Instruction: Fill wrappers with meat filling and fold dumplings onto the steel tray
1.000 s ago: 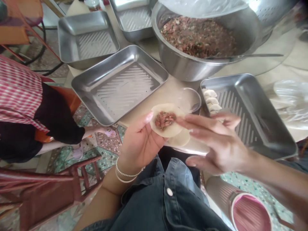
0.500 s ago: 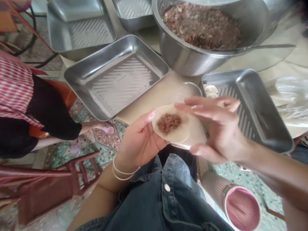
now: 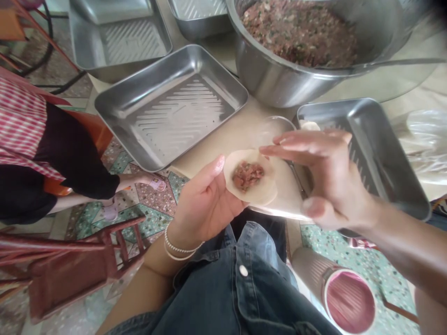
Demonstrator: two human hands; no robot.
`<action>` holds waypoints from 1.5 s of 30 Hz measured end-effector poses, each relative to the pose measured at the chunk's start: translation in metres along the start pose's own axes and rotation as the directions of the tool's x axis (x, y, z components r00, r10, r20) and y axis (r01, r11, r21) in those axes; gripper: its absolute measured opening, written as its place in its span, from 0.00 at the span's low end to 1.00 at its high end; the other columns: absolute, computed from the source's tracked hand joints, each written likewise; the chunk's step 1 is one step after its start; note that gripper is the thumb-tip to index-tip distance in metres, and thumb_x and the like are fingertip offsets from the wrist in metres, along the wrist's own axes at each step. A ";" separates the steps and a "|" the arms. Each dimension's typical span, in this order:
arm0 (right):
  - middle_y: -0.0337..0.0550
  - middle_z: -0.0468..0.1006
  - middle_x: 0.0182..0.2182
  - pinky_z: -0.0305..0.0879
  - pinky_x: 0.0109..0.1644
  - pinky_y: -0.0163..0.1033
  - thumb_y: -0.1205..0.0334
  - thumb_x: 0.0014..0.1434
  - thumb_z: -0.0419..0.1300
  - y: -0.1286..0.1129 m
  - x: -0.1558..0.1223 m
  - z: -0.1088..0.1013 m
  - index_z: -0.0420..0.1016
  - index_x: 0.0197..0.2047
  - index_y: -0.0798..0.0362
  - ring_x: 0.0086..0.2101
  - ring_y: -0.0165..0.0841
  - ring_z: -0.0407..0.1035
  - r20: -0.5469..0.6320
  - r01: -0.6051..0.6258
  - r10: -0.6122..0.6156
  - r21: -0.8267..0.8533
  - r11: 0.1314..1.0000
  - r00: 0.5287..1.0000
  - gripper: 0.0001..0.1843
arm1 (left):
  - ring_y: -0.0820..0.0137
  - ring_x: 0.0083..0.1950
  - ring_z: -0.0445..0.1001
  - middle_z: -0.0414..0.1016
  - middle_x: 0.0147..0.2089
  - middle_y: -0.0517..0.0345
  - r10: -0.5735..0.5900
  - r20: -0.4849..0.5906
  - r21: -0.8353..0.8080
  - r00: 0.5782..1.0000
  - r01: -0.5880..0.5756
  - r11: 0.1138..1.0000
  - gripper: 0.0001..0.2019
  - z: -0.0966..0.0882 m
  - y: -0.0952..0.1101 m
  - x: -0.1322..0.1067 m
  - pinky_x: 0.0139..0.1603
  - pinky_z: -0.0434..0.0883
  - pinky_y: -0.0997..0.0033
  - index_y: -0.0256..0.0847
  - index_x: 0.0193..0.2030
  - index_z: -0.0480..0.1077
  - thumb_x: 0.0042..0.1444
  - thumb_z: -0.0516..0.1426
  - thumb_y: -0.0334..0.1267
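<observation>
My left hand (image 3: 206, 200) cups a round dumpling wrapper (image 3: 268, 186), with its thumb along the left edge. A mound of minced meat filling (image 3: 247, 176) lies in the wrapper's middle. My right hand (image 3: 324, 172) hovers at the wrapper's right side, thumb and fingers spread apart and nothing between them. Its fingertips are at the wrapper's upper edge; whether they touch it I cannot tell. Beyond, a large steel bowl (image 3: 275, 86) holds more meat filling (image 3: 300, 32), with a long utensil across its rim.
An unfilled steel tray (image 3: 174, 107) lies ahead-left, with more trays (image 3: 132, 44) behind it. Another tray (image 3: 394, 153) at right holds pale dough pieces (image 3: 309, 125). A plastic bag (image 3: 426, 144) lies far right. Below are a pink-lined bin (image 3: 351, 300), a red chair (image 3: 73, 279) and a person (image 3: 70, 144).
My right hand has shifted slightly right, its thumb moving away from the wrapper. My left hand still supports the filled wrapper. The view has shifted a little.
</observation>
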State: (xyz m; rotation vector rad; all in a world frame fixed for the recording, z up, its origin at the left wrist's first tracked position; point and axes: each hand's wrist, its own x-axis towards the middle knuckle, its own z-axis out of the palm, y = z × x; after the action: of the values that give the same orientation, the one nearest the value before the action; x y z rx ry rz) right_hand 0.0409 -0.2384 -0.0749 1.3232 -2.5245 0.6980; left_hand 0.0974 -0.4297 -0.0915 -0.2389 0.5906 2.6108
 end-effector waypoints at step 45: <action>0.38 0.80 0.39 0.48 0.62 0.46 0.50 0.68 0.47 -0.026 -0.031 0.009 0.68 0.41 0.48 0.57 0.30 0.64 -0.185 0.424 -0.438 -0.112 0.899 0.880 0.14 | 0.55 0.65 0.64 0.74 0.56 0.44 -0.116 0.095 0.011 0.989 0.116 0.993 0.31 0.004 0.007 -0.009 0.65 0.62 0.50 0.35 0.63 0.61 0.64 0.39 0.54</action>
State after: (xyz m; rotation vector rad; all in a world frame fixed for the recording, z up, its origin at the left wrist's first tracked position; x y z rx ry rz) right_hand 0.0801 -0.2330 -0.0869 1.6196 -1.9728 0.6064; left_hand 0.1022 -0.4370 -0.0828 -0.1412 0.5342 2.4927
